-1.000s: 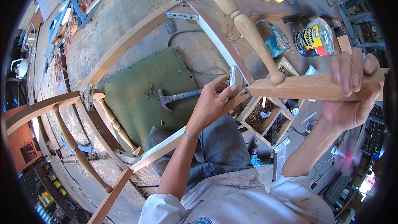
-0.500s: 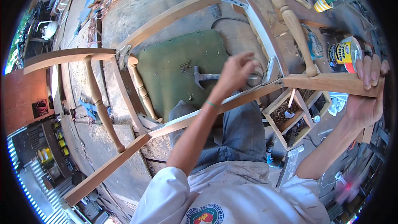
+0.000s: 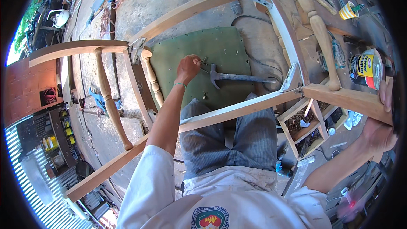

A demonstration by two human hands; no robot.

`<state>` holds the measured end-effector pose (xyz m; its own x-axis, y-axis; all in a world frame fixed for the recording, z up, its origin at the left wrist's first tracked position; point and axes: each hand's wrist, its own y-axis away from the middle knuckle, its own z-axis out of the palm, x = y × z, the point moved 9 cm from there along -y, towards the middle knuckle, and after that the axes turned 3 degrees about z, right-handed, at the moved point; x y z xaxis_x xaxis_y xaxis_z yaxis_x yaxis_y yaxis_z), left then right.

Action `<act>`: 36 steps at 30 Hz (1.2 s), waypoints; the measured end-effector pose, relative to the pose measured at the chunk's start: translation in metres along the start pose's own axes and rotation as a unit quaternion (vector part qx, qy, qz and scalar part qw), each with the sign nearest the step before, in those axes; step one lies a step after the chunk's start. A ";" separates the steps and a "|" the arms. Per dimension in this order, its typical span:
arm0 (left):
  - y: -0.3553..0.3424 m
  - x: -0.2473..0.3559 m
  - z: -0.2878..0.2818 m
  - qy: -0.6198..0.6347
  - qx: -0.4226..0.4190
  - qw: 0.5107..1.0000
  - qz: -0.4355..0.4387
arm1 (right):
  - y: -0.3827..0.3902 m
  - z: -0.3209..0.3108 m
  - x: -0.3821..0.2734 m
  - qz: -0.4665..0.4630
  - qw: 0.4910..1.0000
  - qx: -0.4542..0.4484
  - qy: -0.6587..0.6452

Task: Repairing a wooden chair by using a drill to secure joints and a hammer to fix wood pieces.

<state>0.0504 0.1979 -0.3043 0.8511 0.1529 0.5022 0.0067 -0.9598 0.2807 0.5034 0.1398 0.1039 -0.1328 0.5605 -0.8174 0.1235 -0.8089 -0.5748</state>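
Toward the workshop's left edge stands an orange cabinet (image 3: pixel 29 87); worn grey boards (image 3: pixel 140 6) spread behind the wooden frame (image 3: pixel 237 114); over a green panel (image 3: pixel 224 46), the left hand (image 3: pixel 188 67) has its fingers drawn in at thin nails (image 3: pixel 204 62), hold unclear, a hammer (image 3: pixel 246 77) just beside; rightward, a divided wooden box (image 3: pixel 305 132) contains dark scraps, a yellow-labelled tin (image 3: pixel 363 70) sits near, and the right hand (image 3: pixel 376 135) curls round the frame's end

The frame (image 3: pixel 237 115) is tan, panel (image 3: pixel 229 51) green, cup (image 3: pixel 348 12) striped yellow.
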 end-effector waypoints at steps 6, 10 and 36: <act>0.002 0.005 -0.006 -0.075 0.068 0.994 0.045 | 0.129 -0.070 0.031 0.107 0.891 0.442 0.019; -0.001 -0.013 -0.016 -0.066 0.061 0.995 0.040 | 0.290 -0.064 0.125 0.511 0.767 0.322 0.220; 0.038 0.047 0.012 -0.230 0.044 0.905 0.354 | 0.205 0.193 0.347 0.229 0.775 -0.290 0.512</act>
<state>0.0969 0.1660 -0.2798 0.7867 -0.6032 0.1315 -0.6017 -0.7968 -0.0553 0.2934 0.1340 -0.2900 0.8690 0.3263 -0.3719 0.3892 -0.9150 0.1067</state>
